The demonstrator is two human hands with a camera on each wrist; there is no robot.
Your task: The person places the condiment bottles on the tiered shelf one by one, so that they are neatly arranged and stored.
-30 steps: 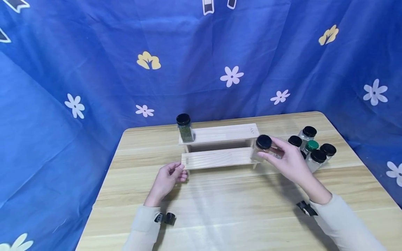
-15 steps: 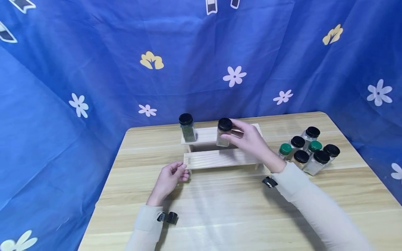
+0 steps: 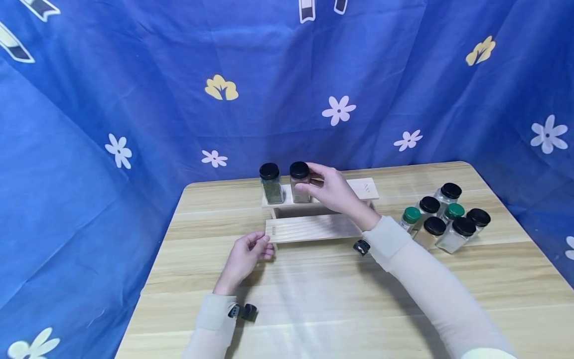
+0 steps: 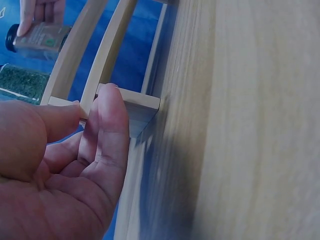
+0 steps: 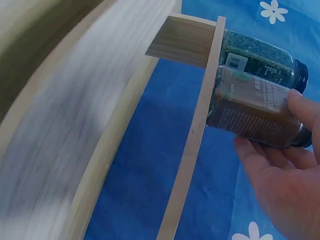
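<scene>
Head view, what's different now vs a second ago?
The right hand carried the brown jar leftward and back, from the lower shelf's right end to the upper shelf, beside the green jar; it hasn't let go. Unchanged: left hand pinching the lower shelf's left end, green jar, rack.

A clear, square-sided glass jar with black lid, brown contents and pale print (image 5: 255, 107) is held upright, left of centre at the upper tier of a pale wooden two-tier rack (image 3: 314, 228) standing on the bench (image 3: 314, 304).
</scene>
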